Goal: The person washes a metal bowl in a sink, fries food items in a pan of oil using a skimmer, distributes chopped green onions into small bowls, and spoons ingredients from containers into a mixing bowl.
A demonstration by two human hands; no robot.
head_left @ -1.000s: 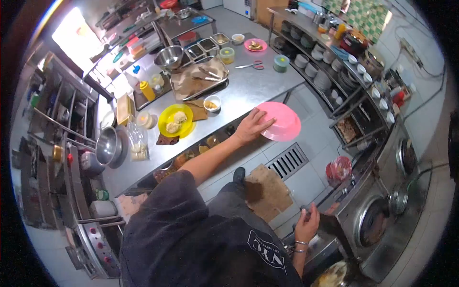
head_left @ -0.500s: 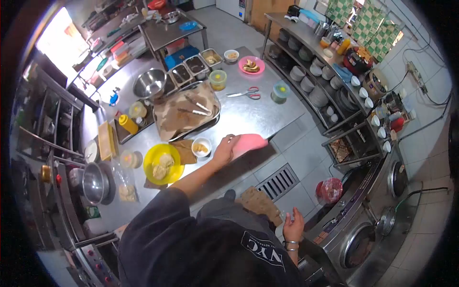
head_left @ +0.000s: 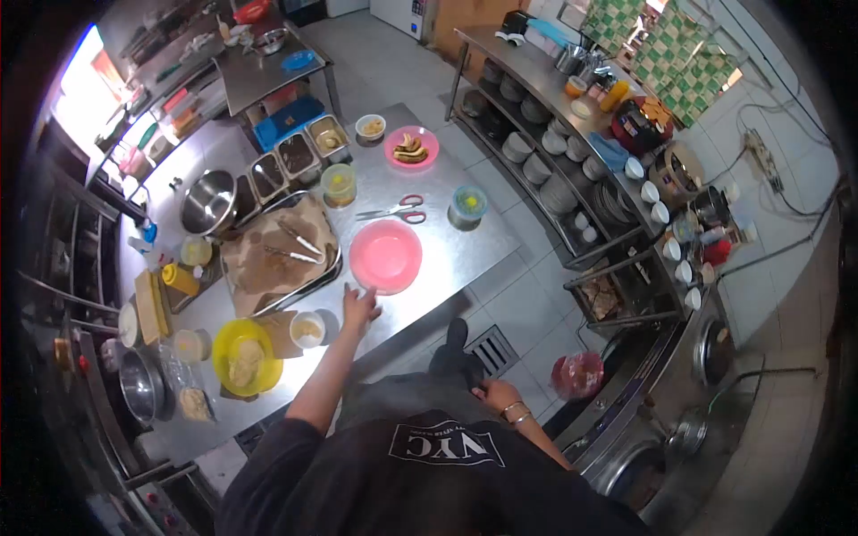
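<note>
Tbl (head_left: pixel 456 255): pink bowl (head_left: pixel 386 255) by L fingers (head_left: pixel 367 298)

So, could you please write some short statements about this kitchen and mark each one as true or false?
1. A pink plate lies on the metal table near the left hand. True.
2. The left hand is holding the scissors. False: the scissors lie on the table, beyond that pink plate.
3. The right hand has bracelets at its wrist. True.
4. The yellow plate has nothing in it. False: it holds pale food.
</note>
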